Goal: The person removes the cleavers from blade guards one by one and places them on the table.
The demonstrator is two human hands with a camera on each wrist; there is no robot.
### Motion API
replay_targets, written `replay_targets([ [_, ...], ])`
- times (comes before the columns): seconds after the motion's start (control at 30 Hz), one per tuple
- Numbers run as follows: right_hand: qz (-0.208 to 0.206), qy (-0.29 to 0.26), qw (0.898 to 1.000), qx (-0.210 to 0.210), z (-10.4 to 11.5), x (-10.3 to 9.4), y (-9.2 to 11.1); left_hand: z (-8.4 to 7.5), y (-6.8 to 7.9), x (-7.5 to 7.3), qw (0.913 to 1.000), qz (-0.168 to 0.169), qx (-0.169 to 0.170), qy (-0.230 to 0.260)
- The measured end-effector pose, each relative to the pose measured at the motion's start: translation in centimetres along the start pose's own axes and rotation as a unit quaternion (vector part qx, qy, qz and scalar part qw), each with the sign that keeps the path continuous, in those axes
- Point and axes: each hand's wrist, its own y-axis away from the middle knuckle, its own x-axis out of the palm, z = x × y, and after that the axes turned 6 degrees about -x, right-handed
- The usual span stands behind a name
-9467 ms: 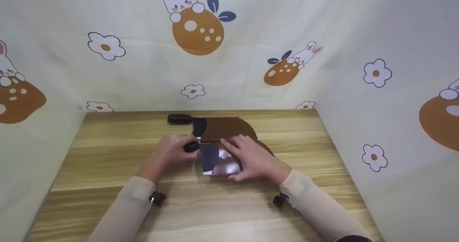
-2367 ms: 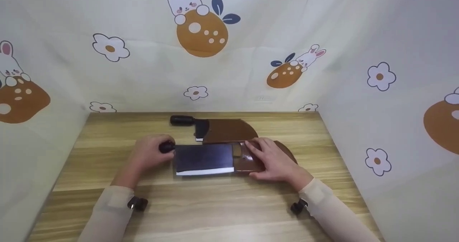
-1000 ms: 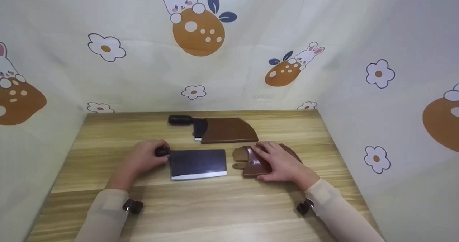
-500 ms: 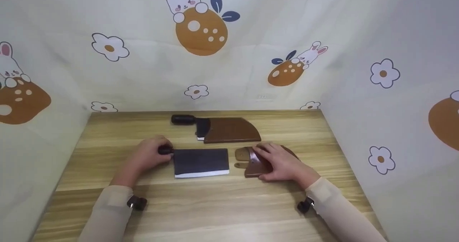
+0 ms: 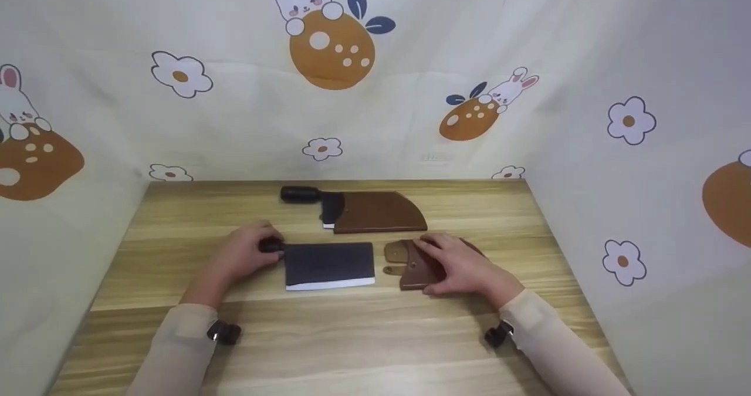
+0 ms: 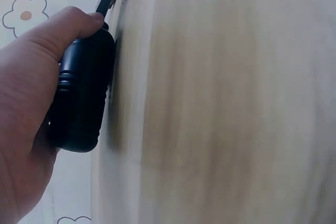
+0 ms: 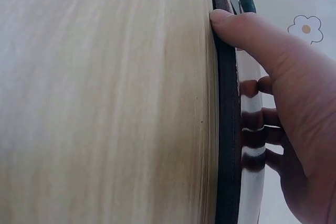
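Note:
My left hand (image 5: pixel 249 252) grips the black handle (image 6: pixel 83 93) of a cleaver (image 5: pixel 328 264). Its broad dark blade lies bare on the table, pointing right, with the bright cutting edge toward me. To the right, just past the blade tip, is a brown leather knife sheath (image 5: pixel 410 273) with its strap flaps sticking out leftward. My right hand (image 5: pixel 463 267) holds that sheath, thumb (image 7: pixel 226 19) at the near edge and fingertips on the glossy top; the palm hides part of it. Behind both lies a second cleaver (image 5: pixel 331 208) in its own brown sheath (image 5: pixel 381 211), black handle to the left.
All of this lies on a wood-grain table (image 5: pixel 328 343). Pale curtains (image 5: pixel 246 108) printed with rabbits, orange fruit and flowers stand along its back and both sides. A small black camera (image 5: pixel 225 332) sits at the left wrist, another (image 5: pixel 499 334) at the right.
The near cleaver has been drawn leftward out of its sheath, while the sheath has shifted right under the right hand. Over the last half second both hands stay nearly still.

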Motion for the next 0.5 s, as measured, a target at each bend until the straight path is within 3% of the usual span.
replay_targets([
  [0.5, -0.025, -0.038, 0.999, 0.005, 0.18, -0.67, 0.13, -0.49, -0.15, -0.48, 0.9999, 0.006, 0.005, 0.007],
])
